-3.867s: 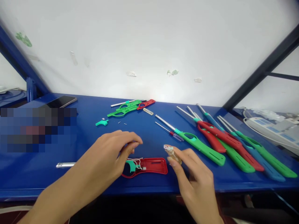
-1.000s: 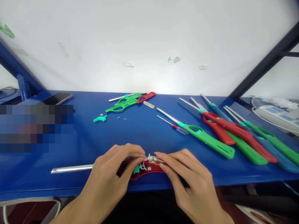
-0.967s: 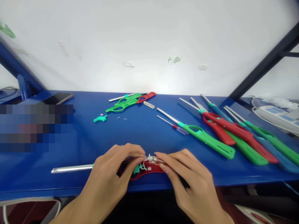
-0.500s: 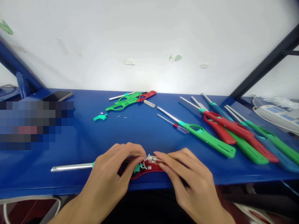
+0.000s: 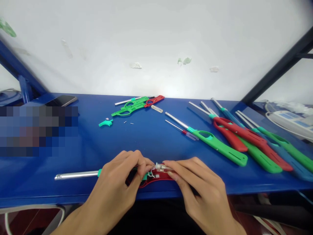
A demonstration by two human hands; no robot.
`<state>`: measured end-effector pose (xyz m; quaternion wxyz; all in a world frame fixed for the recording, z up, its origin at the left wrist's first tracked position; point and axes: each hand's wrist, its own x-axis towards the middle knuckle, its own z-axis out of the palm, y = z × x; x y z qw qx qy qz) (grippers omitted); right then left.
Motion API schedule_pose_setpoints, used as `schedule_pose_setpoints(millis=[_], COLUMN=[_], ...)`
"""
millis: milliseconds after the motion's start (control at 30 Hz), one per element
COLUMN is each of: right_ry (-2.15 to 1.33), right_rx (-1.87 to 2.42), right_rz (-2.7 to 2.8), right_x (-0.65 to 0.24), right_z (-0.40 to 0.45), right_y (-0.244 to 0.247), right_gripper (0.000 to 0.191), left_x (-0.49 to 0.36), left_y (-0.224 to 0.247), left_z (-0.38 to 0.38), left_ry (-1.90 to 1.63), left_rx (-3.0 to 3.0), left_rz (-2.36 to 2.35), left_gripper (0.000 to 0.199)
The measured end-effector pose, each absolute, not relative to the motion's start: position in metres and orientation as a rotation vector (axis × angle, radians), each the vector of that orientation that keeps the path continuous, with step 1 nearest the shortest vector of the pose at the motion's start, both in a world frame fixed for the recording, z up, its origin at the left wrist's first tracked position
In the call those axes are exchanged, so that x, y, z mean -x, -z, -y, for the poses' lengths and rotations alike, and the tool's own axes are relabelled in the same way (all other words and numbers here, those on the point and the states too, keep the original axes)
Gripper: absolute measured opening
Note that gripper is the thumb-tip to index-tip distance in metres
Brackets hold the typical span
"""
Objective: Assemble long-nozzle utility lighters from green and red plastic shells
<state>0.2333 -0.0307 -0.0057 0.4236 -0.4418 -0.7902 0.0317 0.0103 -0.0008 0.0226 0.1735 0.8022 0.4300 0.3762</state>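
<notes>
On the table's near edge lies an opened lighter's red half shell, its metal barrel pointing left. My right hand grips a clear fuel tank between thumb and fingers, over the shell. The tank's whitish valve end faces left. At that end, the thumb and fingertips of my left hand pinch a thin white tube; its tip is partly hidden by the fingers. A teal part sits inside the shell, mostly behind my left hand.
Several assembled lighters lie at the right, beside a screwdriver. Farther back are green shell halves, a red shell piece and a clear tank. A teal trigger and small screws lie mid-left; a phone rests behind.
My left fingers have shifted and curled slightly at the tank's valve end. My right hand keeps its hold on the tank, and the view has moved a little.
</notes>
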Motion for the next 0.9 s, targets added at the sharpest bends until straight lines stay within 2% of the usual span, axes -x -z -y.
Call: schedule_pose_setpoints(millis=[367,667,767,900], right_ry=[-0.06,-0.002,0.001,-0.03], right_rx=[1.098,1.054,1.061,1.064], right_rz=[1.999,2.014,2.025,1.987], right_x=[-0.2342,-0.2334,-0.2321,-0.2322], right_z=[0.0313,0.0303,0.0304,0.0315], right_y=[0.0092,0.011,0.0115,0.0104], right_gripper=[0.035,0.033,0.037,0.039], left_x=[-0.0106,-0.0088,-0.0095,-0.0103], left_y=[-0.0204,-0.0218,-0.0216,-0.0199], left_z=[0.0021,0.0031,0.0034,0.0027], left_ry=[-1.071,-1.088,-1.103,-1.159], left_rx=[-2.279,-2.301,-2.307,-2.375], left_rz=[-1.217,-1.166,-1.177,-1.172], left_gripper=[0.039,0.041,0.036,0.016])
